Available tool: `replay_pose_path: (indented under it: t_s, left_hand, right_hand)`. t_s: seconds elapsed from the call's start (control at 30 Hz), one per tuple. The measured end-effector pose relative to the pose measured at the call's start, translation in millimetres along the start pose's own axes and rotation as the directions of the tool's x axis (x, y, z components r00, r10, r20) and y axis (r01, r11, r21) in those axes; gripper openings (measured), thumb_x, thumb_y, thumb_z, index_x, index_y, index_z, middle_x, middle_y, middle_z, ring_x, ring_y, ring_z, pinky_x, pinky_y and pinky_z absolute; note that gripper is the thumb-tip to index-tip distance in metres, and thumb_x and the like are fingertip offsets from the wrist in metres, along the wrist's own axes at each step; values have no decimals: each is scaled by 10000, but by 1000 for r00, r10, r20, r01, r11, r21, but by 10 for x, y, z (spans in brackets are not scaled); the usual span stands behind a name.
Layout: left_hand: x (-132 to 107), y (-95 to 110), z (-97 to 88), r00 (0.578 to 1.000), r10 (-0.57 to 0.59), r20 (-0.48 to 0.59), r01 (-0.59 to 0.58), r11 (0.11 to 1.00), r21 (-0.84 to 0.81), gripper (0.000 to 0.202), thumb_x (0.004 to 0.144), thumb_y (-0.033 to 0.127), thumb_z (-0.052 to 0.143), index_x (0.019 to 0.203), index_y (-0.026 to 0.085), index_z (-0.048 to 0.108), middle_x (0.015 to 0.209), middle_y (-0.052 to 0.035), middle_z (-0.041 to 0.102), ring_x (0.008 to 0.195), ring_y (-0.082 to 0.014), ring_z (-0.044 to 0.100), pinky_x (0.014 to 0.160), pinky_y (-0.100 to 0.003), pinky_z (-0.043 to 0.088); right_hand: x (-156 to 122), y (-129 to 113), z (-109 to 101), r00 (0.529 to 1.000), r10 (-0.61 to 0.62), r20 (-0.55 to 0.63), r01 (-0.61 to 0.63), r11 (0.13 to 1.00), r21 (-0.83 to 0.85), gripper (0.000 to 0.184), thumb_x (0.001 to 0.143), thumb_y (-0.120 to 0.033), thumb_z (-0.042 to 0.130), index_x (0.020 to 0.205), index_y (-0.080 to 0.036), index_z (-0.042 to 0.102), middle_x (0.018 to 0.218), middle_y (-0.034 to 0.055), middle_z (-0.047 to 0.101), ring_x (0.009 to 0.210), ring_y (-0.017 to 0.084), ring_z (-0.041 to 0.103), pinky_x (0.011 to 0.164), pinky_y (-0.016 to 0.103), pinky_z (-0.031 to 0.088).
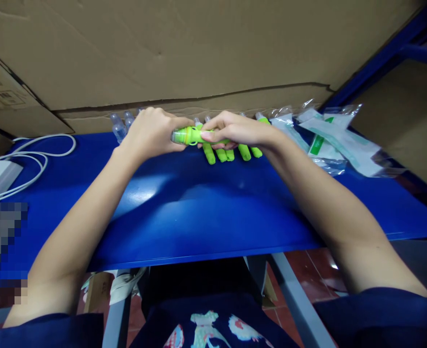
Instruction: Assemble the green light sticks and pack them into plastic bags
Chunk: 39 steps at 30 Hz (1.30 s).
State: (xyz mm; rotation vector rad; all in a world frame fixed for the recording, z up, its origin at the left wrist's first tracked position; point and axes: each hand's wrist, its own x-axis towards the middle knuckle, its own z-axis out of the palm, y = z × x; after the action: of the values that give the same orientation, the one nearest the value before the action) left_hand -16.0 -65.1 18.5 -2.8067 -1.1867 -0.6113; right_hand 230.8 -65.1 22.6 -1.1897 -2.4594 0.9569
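Note:
Above the blue table, both hands hold a lime-green tube with a clear cap (188, 136) level between them. My left hand (153, 129) is closed round the clear end at the left. My right hand (231, 129) pinches the green body, thumb on the near side. A small green loop sticks out of the tube near the clear part. Just behind and below my right hand lie several similar lime-green tubes (245, 152) in a row, partly covered by it. Past my left hand, several clear plastic caps or tubes (119, 128) stand against the cardboard, partly hidden.
Cardboard (198, 53) walls off the back of the blue table (206, 208). Clear plastic packets (329, 135) with white and green contents lie at the right. A white cable (42, 157) coils at the left beside a white box (3, 176). A blue metal post rises at the right.

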Motion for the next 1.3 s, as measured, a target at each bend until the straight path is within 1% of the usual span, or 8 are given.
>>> replay_pose_path:
  t_s: [0.13,0.23,0.33,0.53,0.7,0.83,1.0,1.3]
  left_hand:
    - [40,74,156,998,-48,35,47,999,26,404,832,332,692,1216,250,785,991,-61,818,1047,-312,724,912,-398,509]
    - [49,-17,220,995,-95,6,95,995,-8,301,811,392,690,1018,204,803,820,-58,777,921,-285,721,860,-377,521]
    - [32,-137,181,995,-103,0,102,988,-112,293,794,462,707,872,186,766,703,-44,710,797,-244,694,778,-351,532]
    - [22,-233,101,968,-100,230,149,966,-209,345,786,518,738,826,176,738,624,-18,627,655,-207,640,682,-364,521]
    - [34,-326,194,986,-90,142,100,993,-67,271,695,419,762,835,188,752,617,-21,620,756,-277,696,733,-374,519]
    - [12,-262,186,995,-94,30,92,994,67,241,719,391,755,893,226,762,768,-72,712,951,-369,733,829,-417,532]
    - [18,35,191,998,-61,-2,60,980,192,285,820,347,691,1070,228,759,898,-103,749,1055,-410,717,903,-483,503]
    - [45,346,204,999,-28,31,21,978,207,346,871,388,610,1181,298,734,1061,-111,766,1073,-416,700,803,-496,516]
  right_hand:
    - [-24,77,-120,980,91,179,-107,991,85,467,994,-602,611,964,-149,716,631,-26,516,503,93,388,533,262,313]
    - [12,94,-60,998,6,-68,-17,986,-169,487,964,-620,647,1030,-145,733,793,45,680,688,165,580,676,290,419]
    - [61,81,88,942,-166,-292,-5,863,-505,413,966,-492,639,1174,-146,725,1058,130,751,968,279,658,840,362,440]
    - [117,19,385,900,-219,-377,-157,645,-748,387,1023,-356,463,1262,-149,686,1132,192,745,1012,327,657,819,401,402]
    - [169,17,499,907,-79,-415,-269,650,-711,350,994,-338,527,1208,-139,720,1042,197,772,893,319,680,736,378,408]
    - [168,7,447,889,-102,-446,-216,767,-605,222,927,-339,615,973,-169,751,837,136,745,795,279,656,695,356,427]
    - [28,-71,133,987,158,-31,-161,954,-251,275,863,-359,729,671,-183,638,537,31,567,518,150,517,493,298,387]
    - [-64,211,30,840,307,446,-422,888,182,558,949,-455,706,610,-200,344,473,-121,285,409,-27,255,482,149,177]
